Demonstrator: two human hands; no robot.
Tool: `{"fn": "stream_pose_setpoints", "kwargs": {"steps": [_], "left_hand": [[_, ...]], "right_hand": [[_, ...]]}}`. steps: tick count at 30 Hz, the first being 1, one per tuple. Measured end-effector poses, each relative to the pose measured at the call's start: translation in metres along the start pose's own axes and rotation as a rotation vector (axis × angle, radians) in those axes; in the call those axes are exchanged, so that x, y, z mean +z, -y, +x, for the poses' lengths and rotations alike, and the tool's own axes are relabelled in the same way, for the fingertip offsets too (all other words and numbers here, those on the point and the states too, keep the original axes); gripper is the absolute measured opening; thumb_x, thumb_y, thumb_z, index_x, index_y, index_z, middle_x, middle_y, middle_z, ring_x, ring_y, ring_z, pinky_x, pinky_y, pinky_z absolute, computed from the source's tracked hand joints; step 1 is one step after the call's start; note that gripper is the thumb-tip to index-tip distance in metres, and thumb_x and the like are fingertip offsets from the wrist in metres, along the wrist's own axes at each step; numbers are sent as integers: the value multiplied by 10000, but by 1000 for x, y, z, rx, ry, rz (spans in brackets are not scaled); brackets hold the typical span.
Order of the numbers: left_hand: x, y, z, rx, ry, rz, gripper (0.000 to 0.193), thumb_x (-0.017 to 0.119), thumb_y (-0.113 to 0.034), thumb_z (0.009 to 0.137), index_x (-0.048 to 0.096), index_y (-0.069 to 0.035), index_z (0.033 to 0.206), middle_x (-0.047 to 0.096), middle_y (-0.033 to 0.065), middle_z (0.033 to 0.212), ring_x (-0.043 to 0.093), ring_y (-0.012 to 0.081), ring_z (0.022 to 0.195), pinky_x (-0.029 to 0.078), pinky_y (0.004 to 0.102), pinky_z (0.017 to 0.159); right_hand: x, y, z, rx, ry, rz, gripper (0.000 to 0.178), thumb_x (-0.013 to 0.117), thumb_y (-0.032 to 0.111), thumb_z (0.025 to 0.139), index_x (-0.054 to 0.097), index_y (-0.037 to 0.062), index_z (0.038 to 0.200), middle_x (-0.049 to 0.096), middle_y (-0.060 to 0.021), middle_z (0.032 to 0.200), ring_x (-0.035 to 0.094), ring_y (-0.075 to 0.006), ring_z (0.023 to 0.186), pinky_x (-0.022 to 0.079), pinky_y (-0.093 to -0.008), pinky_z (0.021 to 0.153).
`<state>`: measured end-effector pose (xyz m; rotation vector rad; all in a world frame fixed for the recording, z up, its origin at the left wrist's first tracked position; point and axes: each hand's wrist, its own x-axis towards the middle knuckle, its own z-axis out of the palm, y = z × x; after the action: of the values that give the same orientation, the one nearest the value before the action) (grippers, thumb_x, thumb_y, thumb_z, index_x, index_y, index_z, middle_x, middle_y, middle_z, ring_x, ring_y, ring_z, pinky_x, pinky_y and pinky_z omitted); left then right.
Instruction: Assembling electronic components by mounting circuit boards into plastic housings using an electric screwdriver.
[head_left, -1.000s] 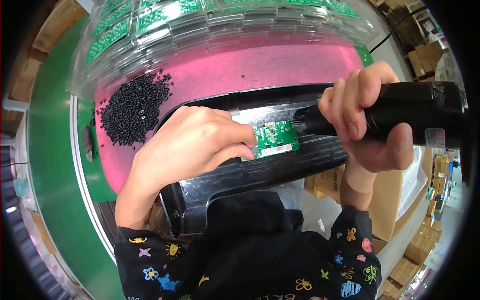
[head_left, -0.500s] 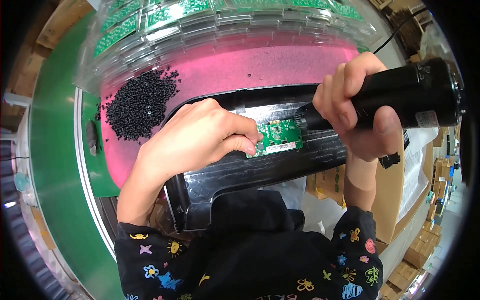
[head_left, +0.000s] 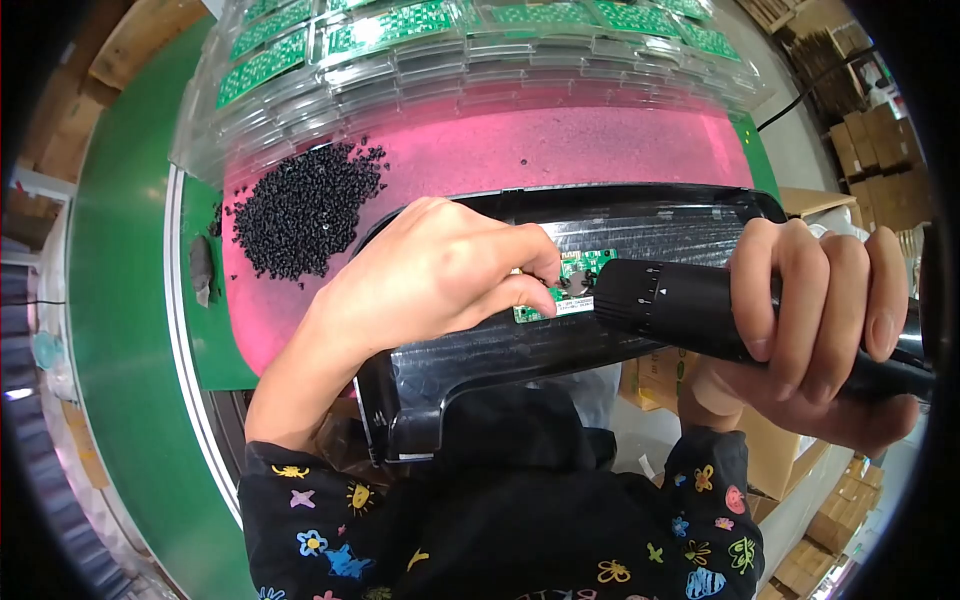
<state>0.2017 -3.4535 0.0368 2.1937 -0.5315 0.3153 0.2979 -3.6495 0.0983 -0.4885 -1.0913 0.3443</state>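
A green circuit board with a white label lies inside a long black plastic housing. Over the board's left part is my left hand, thumb and forefinger bent toward each other; whatever is between the tips is too small to make out. My right hand is wrapped round a black electric screwdriver, which is tilted with its nose end over the board's right part. The nose hides the board's right side, and the bit's tip cannot be seen.
A pile of small black screw-like pieces sits on the pink mat, left of the housing. Behind it, clear plastic trays hold green circuit boards. Cardboard boxes stand at right. A dark scrap lies on the green tabletop.
The screwdriver has swung from upright to a lower tilt, its rear end moving down and right with my right hand. My left hand has shifted slightly right over the board. The whole view has shifted slightly.
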Motion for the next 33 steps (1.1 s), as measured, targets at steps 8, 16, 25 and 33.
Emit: {"fn": "stream_pose_setpoints", "kwargs": {"steps": [8,16,25,33], "left_hand": [[5,0,3,94,6,91,207,687,-133,768,542,-34,877,607,76,734,620,257,651,496,343,521],[3,-3,-1,95,-40,159,192,684,-138,759,565,-35,868,603,72,703,618,255,638,478,346,504],[-2,-6,3,194,-146,334,191,706,-226,721,599,-75,768,580,3,682,576,191,626,436,315,504],[1,-2,3,178,-74,434,209,690,-196,700,559,-77,809,521,18,705,571,192,651,454,325,509]], "right_hand": [[17,0,-3,4,-174,-56,370,710,356,733,453,113,842,540,48,556,504,-43,416,427,-185,481],[19,-12,-2,8,-247,-51,371,698,377,752,439,123,828,504,66,525,471,-24,393,398,-173,453],[23,-10,0,58,-310,-137,403,692,410,736,416,124,807,470,79,504,440,-18,373,378,-163,430],[27,-15,4,191,-272,-133,440,702,441,727,415,124,833,472,77,522,424,-36,400,370,-188,457]]}}
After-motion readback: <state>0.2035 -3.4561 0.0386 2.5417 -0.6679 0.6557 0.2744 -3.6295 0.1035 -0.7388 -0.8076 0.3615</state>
